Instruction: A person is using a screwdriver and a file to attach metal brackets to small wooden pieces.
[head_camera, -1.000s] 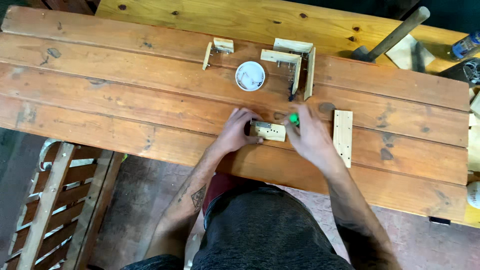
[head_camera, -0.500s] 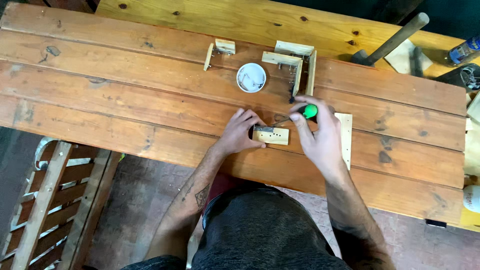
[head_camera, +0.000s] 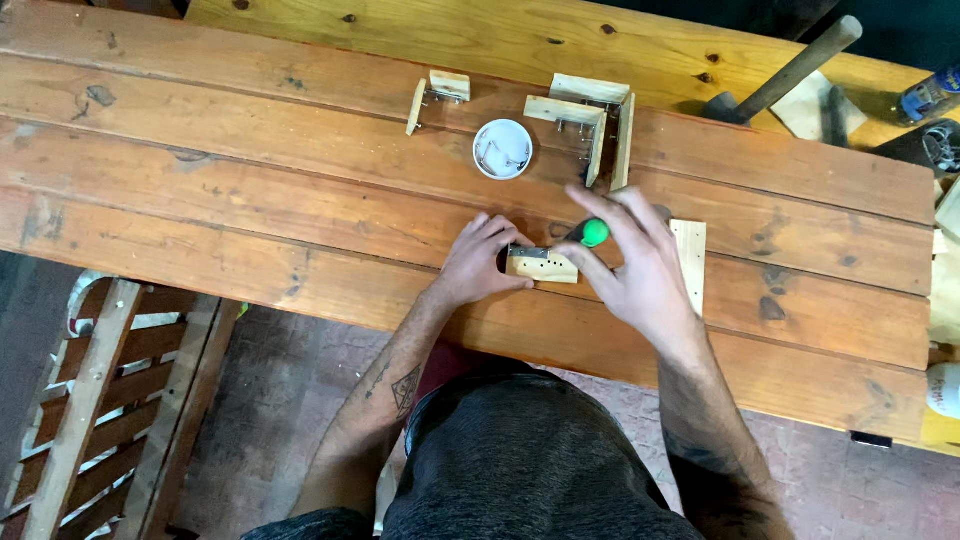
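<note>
Head view: I see a small pale wood block (head_camera: 542, 266) with drilled holes, centre frame on the knotty plank worktop (head_camera: 250, 200). Left hand (head_camera: 478, 262) clamps its left end, fingers curled. Right hand (head_camera: 640, 272) grips a green-handled screwdriver (head_camera: 592, 233), fingers partly splayed. White round dish (head_camera: 502, 148) of metal bits above.

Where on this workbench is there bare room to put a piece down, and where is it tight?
The long stretch of workbench left of the left hand and the white dish is bare. The front plank right of the wooden strip is also free. It is crowded around the right hand, the small wooden block and the corner frames, and by the hammer.
</note>
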